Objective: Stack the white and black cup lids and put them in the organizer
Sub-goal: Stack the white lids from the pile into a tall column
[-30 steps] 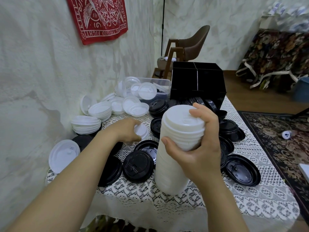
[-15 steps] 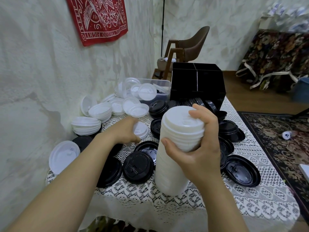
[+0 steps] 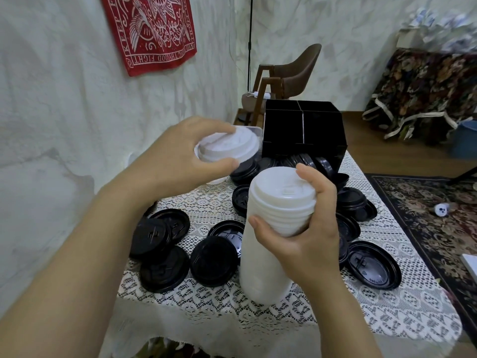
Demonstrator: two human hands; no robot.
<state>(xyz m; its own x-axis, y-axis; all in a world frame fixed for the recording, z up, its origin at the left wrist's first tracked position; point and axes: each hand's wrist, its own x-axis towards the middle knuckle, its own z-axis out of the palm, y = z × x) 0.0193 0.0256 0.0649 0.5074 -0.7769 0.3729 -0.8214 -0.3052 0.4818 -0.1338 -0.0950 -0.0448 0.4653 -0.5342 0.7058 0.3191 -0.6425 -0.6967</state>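
Left hand [image 3: 180,153] up off the table since a second ago, now pinching a white lid [image 3: 229,147] in the air, maybe more than one, as motion blur hides the edge. Right hand [image 3: 304,241] wraps the tall stack of white lids [image 3: 265,270], upright on the lace tablecloth [image 3: 387,319]. Black lids [image 3: 214,259] lie scattered around it. Black organizer [image 3: 322,133] sits behind at the far edge.

Rough white plaster wall [image 3: 64,112] runs along my left, with a red printed cloth banner [image 3: 152,29] hanging on it. Ahead, in the corner: brown chair with wooden legs [image 3: 296,71], thin black cord [image 3: 249,34] down the wall behind it. Brown wood floor [image 3: 387,161]; dark floral rug [image 3: 426,215] on my right. Floral-draped furniture [image 3: 426,86] far right.
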